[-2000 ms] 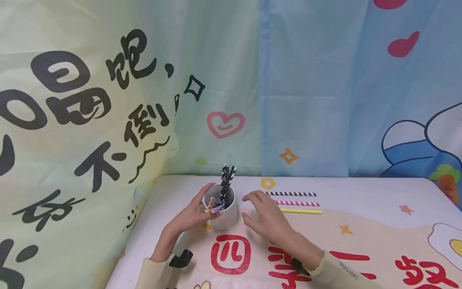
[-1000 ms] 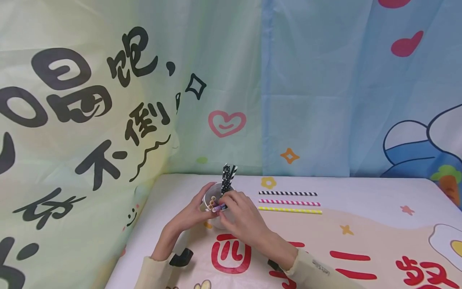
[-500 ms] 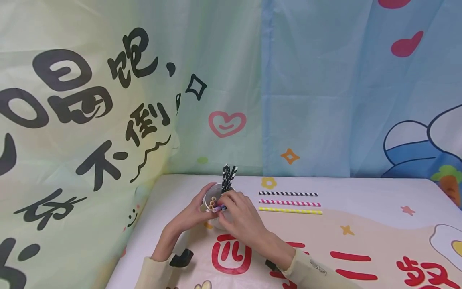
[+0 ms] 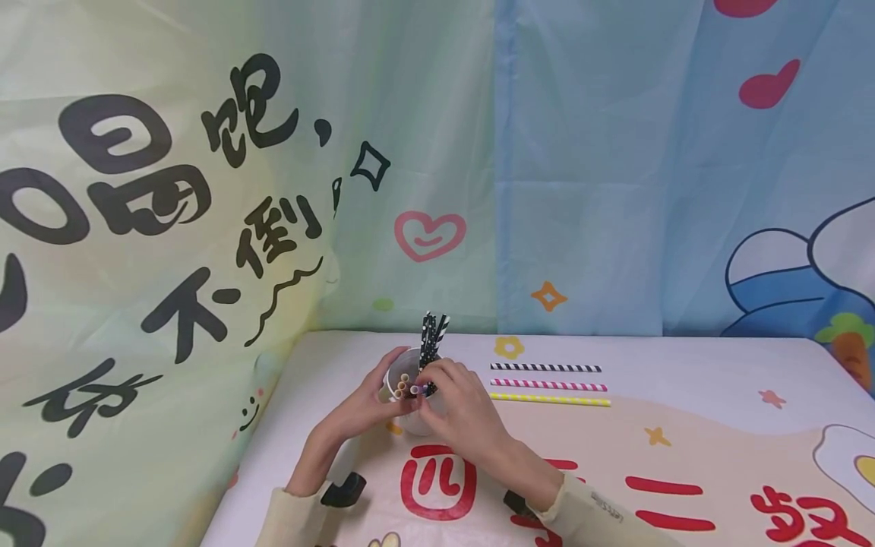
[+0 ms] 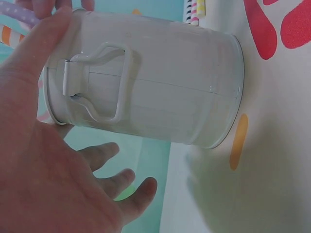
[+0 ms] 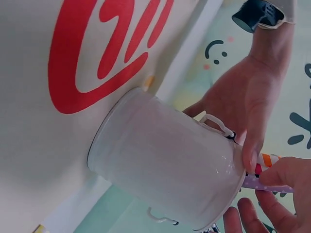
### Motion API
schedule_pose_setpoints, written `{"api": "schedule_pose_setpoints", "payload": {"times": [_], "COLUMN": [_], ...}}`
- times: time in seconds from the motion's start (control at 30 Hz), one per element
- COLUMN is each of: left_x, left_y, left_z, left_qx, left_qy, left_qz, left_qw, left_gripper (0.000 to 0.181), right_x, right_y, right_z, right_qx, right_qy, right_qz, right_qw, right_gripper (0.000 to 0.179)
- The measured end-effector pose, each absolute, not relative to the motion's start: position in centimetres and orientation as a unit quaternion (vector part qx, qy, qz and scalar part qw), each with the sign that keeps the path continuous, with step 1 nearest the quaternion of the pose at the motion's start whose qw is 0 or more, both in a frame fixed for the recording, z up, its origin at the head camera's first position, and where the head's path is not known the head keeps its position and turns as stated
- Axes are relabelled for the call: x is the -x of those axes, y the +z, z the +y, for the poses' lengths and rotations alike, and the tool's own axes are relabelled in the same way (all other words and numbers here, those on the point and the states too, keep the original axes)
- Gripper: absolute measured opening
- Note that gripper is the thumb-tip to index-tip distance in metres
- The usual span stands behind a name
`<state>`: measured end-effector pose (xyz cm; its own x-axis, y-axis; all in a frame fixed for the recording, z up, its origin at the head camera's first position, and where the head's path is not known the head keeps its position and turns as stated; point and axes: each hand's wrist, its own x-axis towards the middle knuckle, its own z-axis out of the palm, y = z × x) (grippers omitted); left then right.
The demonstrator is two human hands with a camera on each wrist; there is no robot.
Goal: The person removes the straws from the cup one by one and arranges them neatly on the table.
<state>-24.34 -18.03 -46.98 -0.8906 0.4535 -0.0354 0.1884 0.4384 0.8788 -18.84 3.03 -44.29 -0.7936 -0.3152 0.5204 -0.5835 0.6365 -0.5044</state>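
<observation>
A small white metal bucket [image 4: 417, 422] with side handles stands on the table, several paper straws inside. My left hand [image 4: 362, 403] holds it at the rim, the thumb over the near edge; in the left wrist view the lower fingers of this hand [image 5: 63, 145] spread past the bucket [image 5: 160, 87]. My right hand [image 4: 461, 414] is at the bucket's mouth. Its thumb and finger pinch a purple polka-dot paper straw [image 6: 269, 185], whose lower part is hidden inside. Black patterned straws [image 4: 427, 338] rise behind the fingers, and orange-striped straws [image 4: 402, 384] lean at the left.
Right of the bucket, three straws lie in parallel on the table: black-striped [image 4: 547, 368], pink-striped [image 4: 550, 385] and yellow-striped [image 4: 550, 399]. The printed tablecloth [image 4: 724, 372] reaches back to a hanging printed curtain [image 4: 581, 190].
Two seconds ago my right hand hovered beside the bucket; it has since moved left to the mouth and gripped the purple straw. That straw's end has shifted slightly right. My left hand stays put.
</observation>
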Motion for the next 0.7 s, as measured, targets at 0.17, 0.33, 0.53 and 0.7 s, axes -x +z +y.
{"api": "schedule_pose_setpoints", "payload": {"times": [0.17, 0.33, 0.53, 0.7], "left_x": [24.3, 24.2, 24.1, 24.0], "left_y": [-47.0, -46.9, -46.8, -46.8], "left_z": [-18.0, -17.9, -18.0, -18.1], "left_qx": [-0.181, -0.176, -0.176, -0.171], "left_qy": [0.493, 0.493, 0.494, 0.489], "left_qz": [0.841, 0.842, 0.841, 0.845], "left_qw": [0.133, 0.131, 0.132, 0.134], "left_gripper": [0.09, 0.089, 0.088, 0.089], "right_x": [18.8, 18.5, 18.3, 18.2], "right_y": [-44.0, -43.6, -42.9, -42.3], "right_z": [3.5, 4.0, 4.7, 5.2], "right_qx": [-0.229, -0.203, -0.163, -0.139], "right_qy": [0.406, 0.485, 0.527, 0.544], "right_qz": [-0.867, -0.838, -0.824, -0.818], "right_qw": [0.176, 0.146, 0.13, 0.127], "right_gripper": [0.024, 0.023, 0.019, 0.017]}}
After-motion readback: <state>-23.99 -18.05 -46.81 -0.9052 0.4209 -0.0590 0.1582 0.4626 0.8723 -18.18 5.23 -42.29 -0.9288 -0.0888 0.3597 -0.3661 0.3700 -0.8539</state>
